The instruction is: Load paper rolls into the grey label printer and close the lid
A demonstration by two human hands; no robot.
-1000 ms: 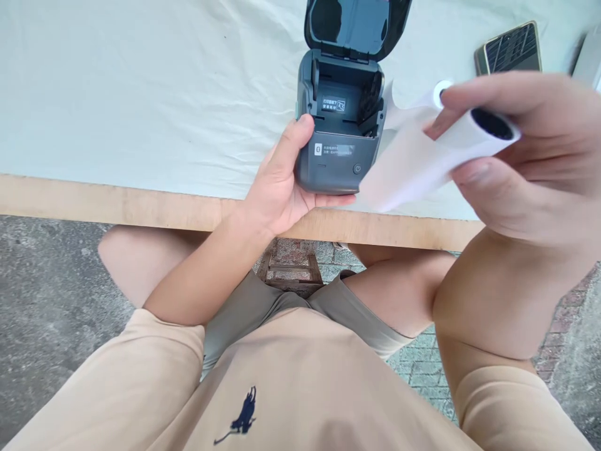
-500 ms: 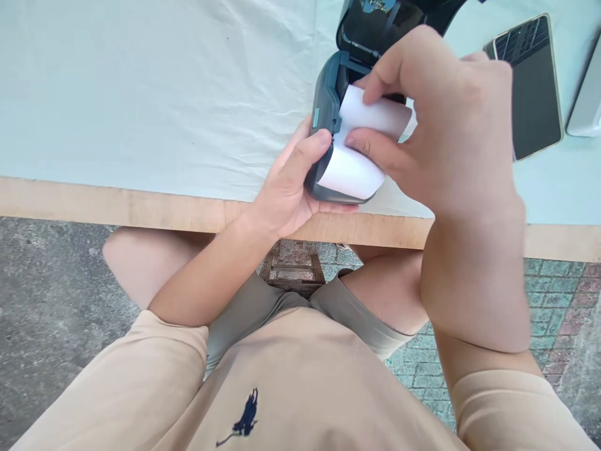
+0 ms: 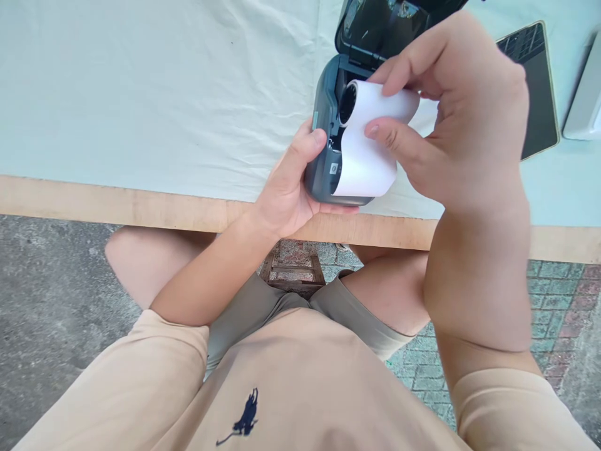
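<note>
A dark grey portable label printer (image 3: 322,166) rests near the table's front edge, its black lid (image 3: 370,31) swung up and back. My left hand (image 3: 295,175) is wrapped round the printer's left side, thumb on the rim and fingers beneath. Between the thumb and fingers of my right hand (image 3: 422,100) is a white paper roll (image 3: 375,103), tilted above the printer's bay. The dark core shows at the roll's left end. Its loose paper end hangs down over the printer's front. My right fingertips are partly hidden behind the roll.
A phone with a dark screen (image 3: 538,94) lies on the table to the right, partly behind my right hand. Beyond it is a white-grey object (image 3: 585,106) at the frame's edge. Pale cloth (image 3: 164,106) covers the table, which has a bare wooden front edge (image 3: 117,203).
My right hand has moved right and lifted the paper roll, so its core end now shows. The loose paper has shifted right, uncovering more of the printer's left front. My left hand stays put.
</note>
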